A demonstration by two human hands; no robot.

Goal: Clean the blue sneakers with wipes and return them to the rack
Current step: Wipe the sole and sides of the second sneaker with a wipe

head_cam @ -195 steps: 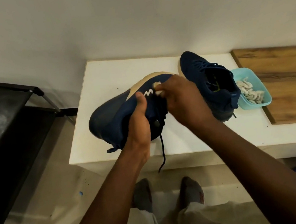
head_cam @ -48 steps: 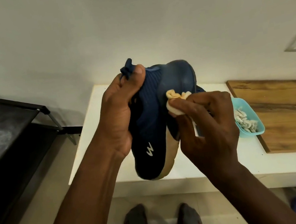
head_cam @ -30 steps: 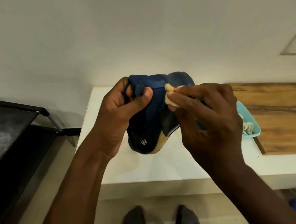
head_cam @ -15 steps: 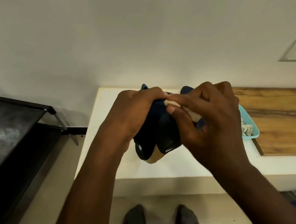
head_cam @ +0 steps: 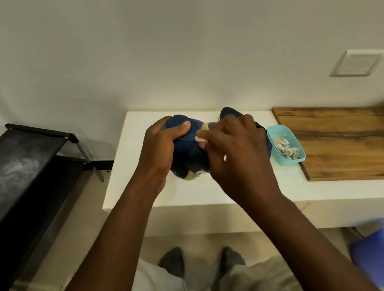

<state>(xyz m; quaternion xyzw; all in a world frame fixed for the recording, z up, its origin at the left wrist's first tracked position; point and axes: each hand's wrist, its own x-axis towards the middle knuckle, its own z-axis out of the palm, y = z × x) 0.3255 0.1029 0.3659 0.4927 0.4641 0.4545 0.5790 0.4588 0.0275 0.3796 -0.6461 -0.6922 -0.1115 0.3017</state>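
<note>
Two sneakers at the counter (head_cam: 193,196). Left hand (head_cam: 161,147) curls round one sneaker (head_cam: 185,151), low over the top, maybe touching it. Right hand (head_cam: 234,154) pinches a single wipe (head_cam: 201,139) onto it. Second sneaker (head_cam: 228,112) lies behind, mostly hidden; one tub (head_cam: 291,166) beside; one rack (head_cam: 15,171) left.

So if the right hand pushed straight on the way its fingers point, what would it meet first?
The sneaker: the right hand pinches a wipe seemingly against it, fingers aimed toward the left hand gripping it beyond.
</note>
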